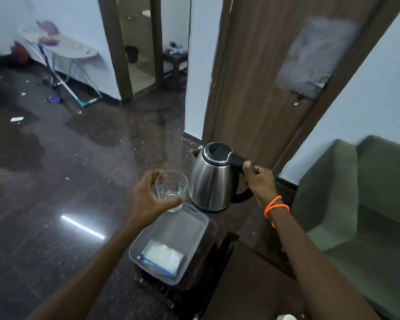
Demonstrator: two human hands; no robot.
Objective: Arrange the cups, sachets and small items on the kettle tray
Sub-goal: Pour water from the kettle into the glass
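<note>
Left hand [146,199] wraps one clear glass tumbler [171,185], lifted over the tray's far end, likely for placing; right hand [259,181] clasps the handle of one steel kettle [211,179], probably steadying it; one plastic tray [192,245] on the bench [219,262] holds one sachet packet [162,257].

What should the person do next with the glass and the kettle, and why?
Probably set the glass down in the clear tray. The left hand holds it just above the tray's far end, which looks bare; only a white packet lies at the near end. The right hand has its grip on the kettle handle, so that likely follows.
</note>
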